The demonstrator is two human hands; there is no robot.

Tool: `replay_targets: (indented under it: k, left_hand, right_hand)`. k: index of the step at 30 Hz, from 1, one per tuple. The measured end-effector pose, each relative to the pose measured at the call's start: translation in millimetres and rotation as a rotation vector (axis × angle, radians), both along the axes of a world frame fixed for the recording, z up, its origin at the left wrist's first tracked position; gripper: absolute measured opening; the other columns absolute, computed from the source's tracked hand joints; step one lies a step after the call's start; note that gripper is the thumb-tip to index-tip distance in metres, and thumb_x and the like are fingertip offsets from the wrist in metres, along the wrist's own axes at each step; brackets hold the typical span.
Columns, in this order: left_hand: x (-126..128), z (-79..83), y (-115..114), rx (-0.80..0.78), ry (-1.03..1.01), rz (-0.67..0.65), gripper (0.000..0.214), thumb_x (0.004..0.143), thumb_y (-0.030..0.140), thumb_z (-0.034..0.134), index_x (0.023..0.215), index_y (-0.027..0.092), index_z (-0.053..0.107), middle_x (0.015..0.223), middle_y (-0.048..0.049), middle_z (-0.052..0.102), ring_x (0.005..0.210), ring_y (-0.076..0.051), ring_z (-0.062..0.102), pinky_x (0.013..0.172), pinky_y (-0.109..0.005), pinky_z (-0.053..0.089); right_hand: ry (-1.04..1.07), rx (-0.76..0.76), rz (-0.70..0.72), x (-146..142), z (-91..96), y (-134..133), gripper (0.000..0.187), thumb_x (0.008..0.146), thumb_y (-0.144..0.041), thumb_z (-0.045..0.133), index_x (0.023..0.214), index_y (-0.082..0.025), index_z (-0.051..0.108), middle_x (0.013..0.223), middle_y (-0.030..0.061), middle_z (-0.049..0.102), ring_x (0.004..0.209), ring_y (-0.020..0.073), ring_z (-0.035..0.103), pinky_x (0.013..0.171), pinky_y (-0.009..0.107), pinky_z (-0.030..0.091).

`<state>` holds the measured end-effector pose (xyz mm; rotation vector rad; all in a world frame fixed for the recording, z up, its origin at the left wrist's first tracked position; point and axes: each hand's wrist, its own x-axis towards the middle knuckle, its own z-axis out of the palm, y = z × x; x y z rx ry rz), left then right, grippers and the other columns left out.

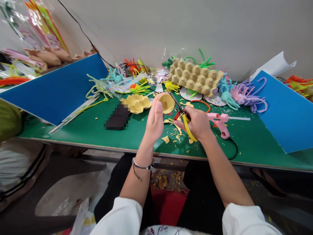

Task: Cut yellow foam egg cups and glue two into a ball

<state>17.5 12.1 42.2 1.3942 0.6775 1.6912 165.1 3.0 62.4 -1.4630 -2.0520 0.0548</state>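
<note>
My left hand (pixel 156 117) is closed around a yellow egg carton cup (pixel 166 103), its hollow side facing right. In my right hand (pixel 198 122) is a pair of scissors (pixel 187 127) with yellow and red handles. The blades point up and left, close beside the cup's rim; whether they touch it I cannot tell. Scraps of cut yellow carton (pixel 165 139) lie on the green table under both hands. Left of my left hand sits a larger piece of yellow egg carton (pixel 137 103), next to a dark pixelated object (pixel 118 117).
A pink glue gun (pixel 220 123) with its cord lies right of my right hand. Behind stands an egg tray (pixel 195 76) among bundles of coloured pipe cleaners (pixel 238 93). Blue boards (pixel 61 88) lean at the left and right (pixel 288 114). The green table's front edge (pixel 80 147) crosses before me.
</note>
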Motion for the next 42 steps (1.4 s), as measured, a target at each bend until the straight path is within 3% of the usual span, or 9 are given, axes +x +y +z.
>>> replay_targets:
  k: [5,9,13,19,29,37,42]
  left_hand:
    - [-2,0.8,3,-0.013,-0.029,-0.023,0.052,0.087,0.066,0.046,0.11,0.022,0.063,0.096,-0.007,0.06,0.095,-0.02,0.061,0.083,-0.034,0.052]
    - [-5,2.1,8,-0.077,-0.131,-0.035,0.058,0.078,0.072,0.053,0.104,0.02,0.063,0.08,-0.0039,0.06,0.078,-0.017,0.06,0.076,-0.033,0.052]
    - [-6,4.0,6,-0.11,-0.158,-0.009,0.058,0.077,0.072,0.056,0.101,0.02,0.062,0.076,-0.0023,0.059,0.076,-0.017,0.061,0.076,-0.033,0.052]
    - [-5,5.6,1,-0.065,-0.092,-0.006,0.057,0.08,0.071,0.052,0.103,0.019,0.062,0.082,-0.0051,0.062,0.094,-0.021,0.063,0.083,-0.035,0.052]
    - [-4,4.1,5,-0.062,-0.056,-0.033,0.058,0.083,0.071,0.046,0.106,0.019,0.06,0.091,-0.0068,0.064,0.091,-0.02,0.063,0.078,-0.036,0.055]
    - [-15,1.7,8,-0.054,-0.034,-0.006,0.052,0.086,0.067,0.046,0.105,0.02,0.061,0.094,-0.0064,0.065,0.086,-0.018,0.063,0.074,-0.033,0.053]
    - [-21,0.9,12,-0.038,-0.049,-0.016,0.048,0.081,0.061,0.06,0.113,0.024,0.057,0.099,-0.0041,0.065,0.08,-0.014,0.065,0.068,-0.026,0.05]
  right_hand:
    - [0.134,-0.063,-0.013,0,0.3,4,0.053,0.078,-0.072,0.044,0.059,-0.022,0.04,0.052,-0.0028,0.039,0.052,0.0109,0.031,0.053,0.027,0.02]
    - [0.268,-0.094,0.025,0,2.9,3,0.056,0.074,-0.076,0.045,0.06,-0.023,0.035,0.051,-0.0049,0.037,0.051,0.0096,0.028,0.051,0.026,0.02]
    - [0.193,-0.055,0.046,-3,3.8,-2,0.062,0.066,-0.084,0.044,0.068,-0.023,0.038,0.057,-0.0035,0.042,0.054,0.011,0.033,0.053,0.025,0.02]
    - [0.074,-0.004,-0.02,-6,3.1,-6,0.064,0.071,-0.086,0.034,0.069,-0.022,0.041,0.061,-0.0001,0.047,0.056,0.0122,0.034,0.055,0.026,0.021]
    - [-0.021,0.074,-0.075,-8,-0.8,-4,0.059,0.078,-0.078,0.037,0.066,-0.021,0.047,0.058,0.0018,0.051,0.053,0.0134,0.041,0.053,0.027,0.022]
    - [0.15,0.04,-0.07,-4,2.0,-1,0.056,0.081,-0.074,0.038,0.06,-0.022,0.042,0.053,-0.0013,0.045,0.051,0.0112,0.033,0.051,0.025,0.023]
    - [-0.094,-0.12,-0.204,8,5.1,6,0.046,0.083,-0.065,0.048,0.073,-0.021,0.056,0.063,0.0035,0.06,0.057,0.0168,0.05,0.053,0.027,0.027]
